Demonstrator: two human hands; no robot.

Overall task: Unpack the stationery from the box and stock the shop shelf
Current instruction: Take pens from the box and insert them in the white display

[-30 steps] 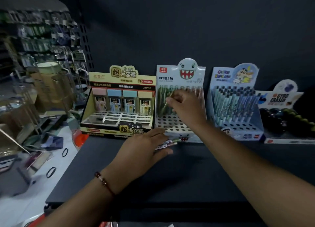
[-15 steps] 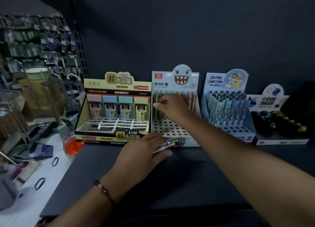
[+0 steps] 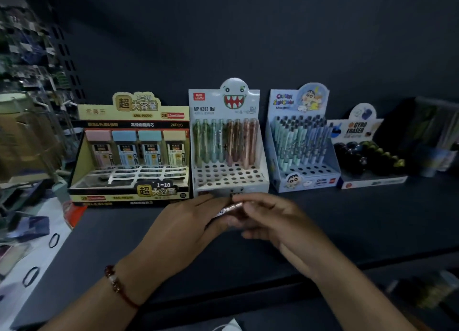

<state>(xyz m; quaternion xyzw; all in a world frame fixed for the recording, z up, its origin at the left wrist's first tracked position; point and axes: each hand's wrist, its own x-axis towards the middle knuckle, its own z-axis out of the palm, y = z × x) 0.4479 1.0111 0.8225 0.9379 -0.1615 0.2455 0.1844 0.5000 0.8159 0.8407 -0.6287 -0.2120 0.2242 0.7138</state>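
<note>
Dark shelf; pencil tilted up-right.

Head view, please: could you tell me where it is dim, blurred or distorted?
Head view: dim overall; the display boxes, such as the monster-face pen box, are best lit; the left rack is smeared and bent by the wide lens; the pens between both hands are motion-blurred.

pink-capped pens lying bunched just before the monster display box, its back row holding upright pens
</note>
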